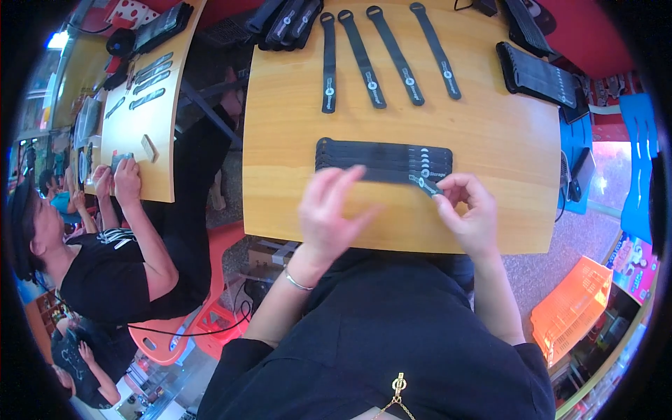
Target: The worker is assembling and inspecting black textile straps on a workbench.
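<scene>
My right hand (472,206) pinches the printed end of a black strap (429,187) between thumb and fingers. That end is lifted slightly at the near right corner of an overlapping set of black straps (381,152), which lies crosswise on the table. Motion blurs my left hand (329,213); its fingers are spread and appear to hold nothing, just in front of the set's left half. Farther back, several single black straps lie lengthwise, among them a leftmost strap (328,63) and a rightmost strap (435,52), each with a slotted far end and a white-printed near end.
Bundles of black straps sit at the table's back left (287,24) and back right (539,73). The wooden table (287,140) ends just before my body. An orange crate (570,308) stands low at right. At left, a person (119,266) works at another table (157,112).
</scene>
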`<state>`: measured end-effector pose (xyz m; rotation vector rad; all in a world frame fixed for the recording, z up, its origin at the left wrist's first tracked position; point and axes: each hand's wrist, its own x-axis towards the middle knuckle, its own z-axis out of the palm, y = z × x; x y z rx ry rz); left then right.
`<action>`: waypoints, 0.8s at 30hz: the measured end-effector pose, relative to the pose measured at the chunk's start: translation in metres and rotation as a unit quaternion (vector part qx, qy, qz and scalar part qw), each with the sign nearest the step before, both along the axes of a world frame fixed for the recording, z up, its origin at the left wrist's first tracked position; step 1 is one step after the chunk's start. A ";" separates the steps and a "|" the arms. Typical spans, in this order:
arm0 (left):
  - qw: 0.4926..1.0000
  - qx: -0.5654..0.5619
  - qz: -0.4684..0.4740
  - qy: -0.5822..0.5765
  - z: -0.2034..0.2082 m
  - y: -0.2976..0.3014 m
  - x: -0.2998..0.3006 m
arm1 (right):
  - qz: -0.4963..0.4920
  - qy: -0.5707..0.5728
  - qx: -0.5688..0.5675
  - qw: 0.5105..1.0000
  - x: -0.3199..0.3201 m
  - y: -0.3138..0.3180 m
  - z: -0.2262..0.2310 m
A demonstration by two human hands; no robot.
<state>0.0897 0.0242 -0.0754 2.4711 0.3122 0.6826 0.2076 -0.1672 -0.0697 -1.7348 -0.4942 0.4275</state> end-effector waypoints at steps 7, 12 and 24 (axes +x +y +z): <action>0.992 0.011 -0.126 -0.003 -0.012 -0.041 0.042 | 0.048 -0.028 -0.012 0.998 0.003 0.008 0.001; 0.995 -0.017 -0.096 -0.005 -0.006 -0.050 0.052 | 0.138 -0.239 -0.150 0.949 -0.001 -0.010 -0.017; 0.993 -0.004 -0.121 0.017 -0.018 -0.052 0.055 | -0.049 -0.267 -0.190 0.944 0.003 -0.029 -0.022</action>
